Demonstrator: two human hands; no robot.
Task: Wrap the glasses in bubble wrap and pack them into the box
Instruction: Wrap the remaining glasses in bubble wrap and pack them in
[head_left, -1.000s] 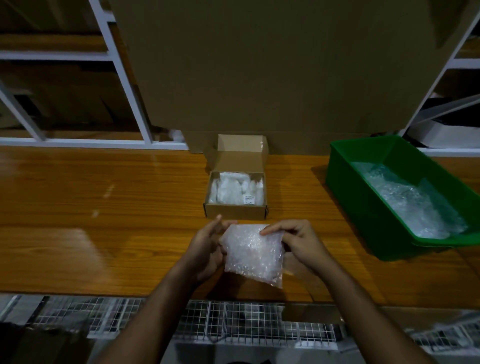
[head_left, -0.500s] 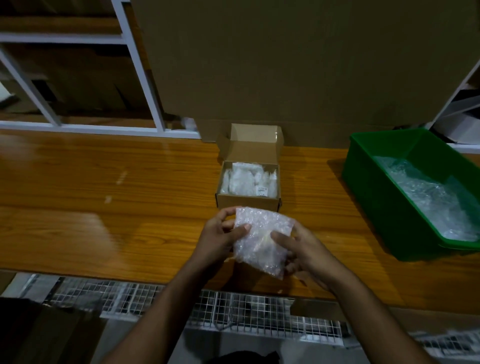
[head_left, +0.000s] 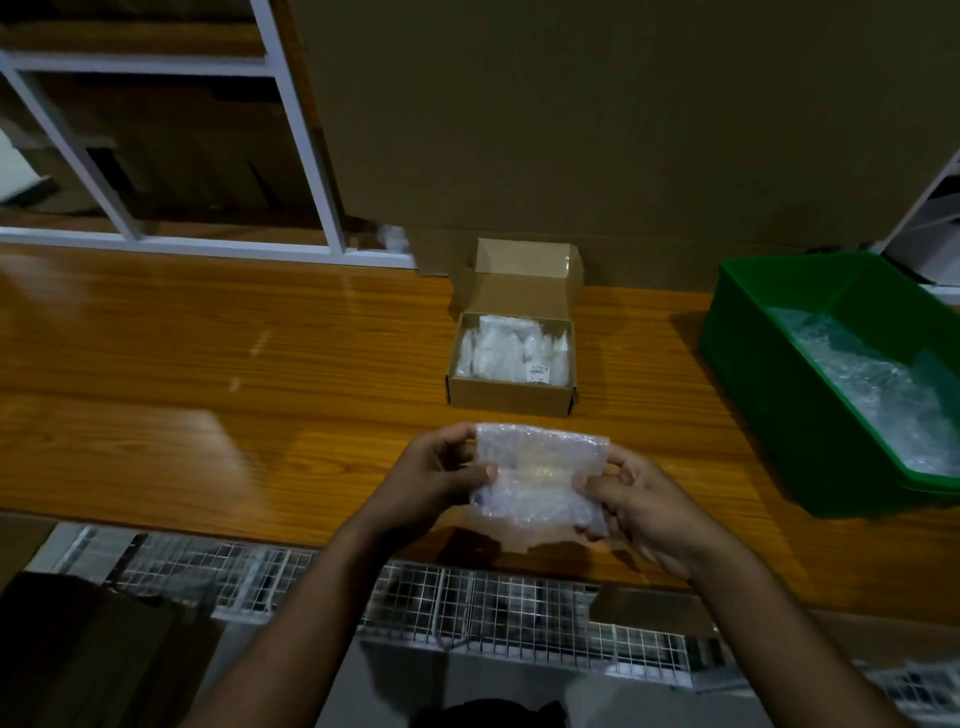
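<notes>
Bubble-wrapped bundle (head_left: 540, 475) held above surface (head_left: 208, 415), just in front of open box (head_left: 511, 400); left hand (head_left: 439, 480) and right hand (head_left: 631, 499) pinch opposite ends; bundle likely light, soft, slippery outside, fragile inside; best gripped at ends, gently

Two bare forearms entering from the lower edge, no sleeves in view, left hand (head_left: 441, 478) and right hand (head_left: 644, 512) ungloved, no rings, watch or bands visible, short plain nails

Head view, close above table (head_left: 156, 364), facing forward-down.
</notes>
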